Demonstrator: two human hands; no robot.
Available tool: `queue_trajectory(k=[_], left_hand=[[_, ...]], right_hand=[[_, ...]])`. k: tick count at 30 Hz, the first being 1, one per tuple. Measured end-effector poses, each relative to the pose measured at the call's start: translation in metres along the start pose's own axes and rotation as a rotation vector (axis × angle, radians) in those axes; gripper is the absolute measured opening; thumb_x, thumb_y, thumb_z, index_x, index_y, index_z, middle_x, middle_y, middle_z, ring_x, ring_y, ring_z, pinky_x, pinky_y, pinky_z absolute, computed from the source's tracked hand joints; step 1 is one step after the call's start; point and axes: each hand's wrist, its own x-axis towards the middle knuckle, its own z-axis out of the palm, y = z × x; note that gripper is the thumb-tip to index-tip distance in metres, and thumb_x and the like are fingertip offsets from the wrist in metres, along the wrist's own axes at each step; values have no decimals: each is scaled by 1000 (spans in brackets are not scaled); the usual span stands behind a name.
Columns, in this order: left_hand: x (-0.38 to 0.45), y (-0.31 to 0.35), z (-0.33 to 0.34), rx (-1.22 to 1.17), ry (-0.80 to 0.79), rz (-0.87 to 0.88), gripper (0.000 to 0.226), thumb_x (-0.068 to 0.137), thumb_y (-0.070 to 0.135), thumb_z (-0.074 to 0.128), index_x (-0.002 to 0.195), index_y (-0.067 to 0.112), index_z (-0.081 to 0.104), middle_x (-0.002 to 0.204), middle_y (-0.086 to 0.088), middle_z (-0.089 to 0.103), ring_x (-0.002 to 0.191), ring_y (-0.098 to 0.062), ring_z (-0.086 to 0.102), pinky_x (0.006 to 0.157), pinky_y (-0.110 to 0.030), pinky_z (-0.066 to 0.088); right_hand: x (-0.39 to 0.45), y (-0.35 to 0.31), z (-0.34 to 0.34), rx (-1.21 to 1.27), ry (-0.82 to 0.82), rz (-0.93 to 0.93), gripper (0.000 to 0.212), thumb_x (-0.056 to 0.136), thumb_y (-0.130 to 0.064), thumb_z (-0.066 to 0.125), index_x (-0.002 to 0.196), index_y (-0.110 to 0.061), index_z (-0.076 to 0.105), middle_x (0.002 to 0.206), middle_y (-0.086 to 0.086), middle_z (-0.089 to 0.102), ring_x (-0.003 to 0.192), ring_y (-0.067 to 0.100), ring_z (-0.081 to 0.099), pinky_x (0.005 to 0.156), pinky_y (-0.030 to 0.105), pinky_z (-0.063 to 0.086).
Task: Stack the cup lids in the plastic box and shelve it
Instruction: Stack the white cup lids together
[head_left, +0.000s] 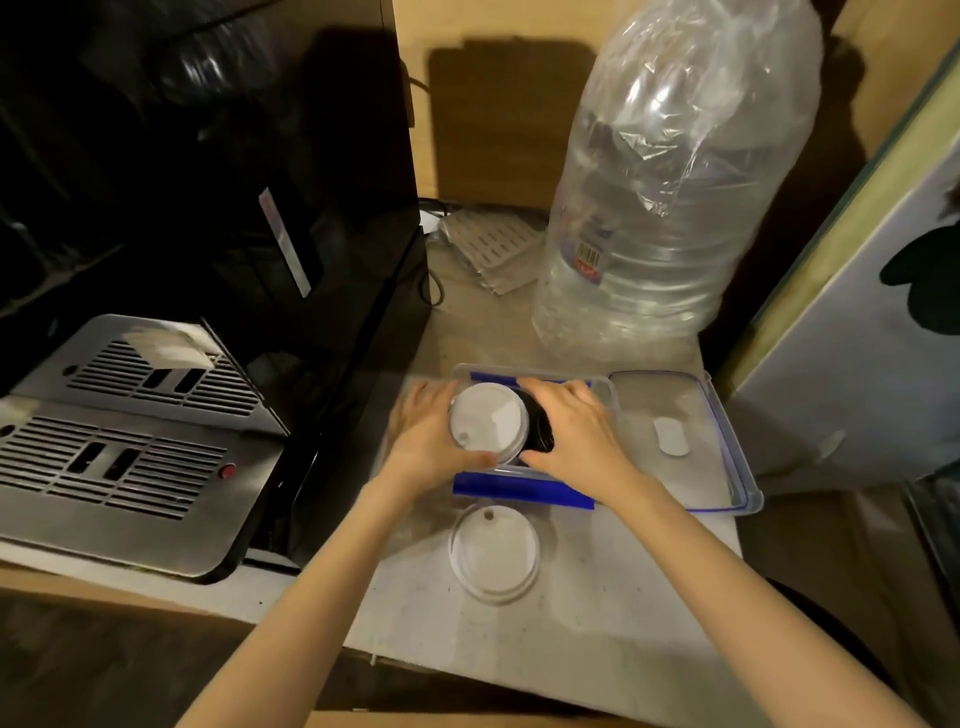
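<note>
A clear plastic box (605, 387) with blue clips sits on the counter. My left hand (423, 434) and my right hand (576, 431) together grip a sideways stack of cup lids (488, 423) over the box; white lids face me and black lids (540, 428) lie behind them. The box's clear lid (691, 467) with a blue rim lies flat just right of the box. A short stack of clear cup lids (493, 553) rests on the counter in front of the box, apart from both hands.
A black coffee machine with a steel drip tray (124, 447) fills the left. A large clear water bottle (670, 208) stands behind the box. Perforated metal plates (493, 249) lie at the back. A white panel (852, 338) closes off the right side.
</note>
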Motion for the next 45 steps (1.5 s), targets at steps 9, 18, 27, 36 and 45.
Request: queue_trajectory(k=[9,18,27,36,45], left_hand=[[16,-5,4,65,-95,77,94,68,51,70,143,26,18,153,2,22,143,-20,3,115,-41,1],[18,-4,1,95,-33,83,86,62,58,70,134,30,34,144,4,40,139,-16,20,113,-50,-7],[-5,13,-30,-105,206,234,91,53,57,69,132,24,37,134,1,49,130,-18,35,115,-46,9],[-73,1,-10,-158,14,301,90,57,56,75,132,24,37,131,5,50,114,-7,43,95,-25,38],[-96,-6,33,-65,-120,127,87,61,54,73,135,26,36,135,2,48,121,-16,46,100,-32,41]], right_hand=[[24,6,15,-136,-108,-73,83,72,-43,70,140,-18,31,134,4,52,127,24,37,105,36,25],[25,10,14,-64,-67,-64,76,67,-41,75,133,-21,44,129,1,57,125,21,41,103,35,26],[9,-9,-24,118,41,-45,83,64,-30,81,136,-21,41,124,2,57,122,19,39,92,30,30],[-64,-17,-7,290,-172,30,83,65,-42,79,134,-35,33,109,-18,40,108,3,44,93,26,42],[-90,-5,43,338,-274,159,84,63,-45,78,135,-33,35,136,-10,48,124,10,42,100,29,39]])
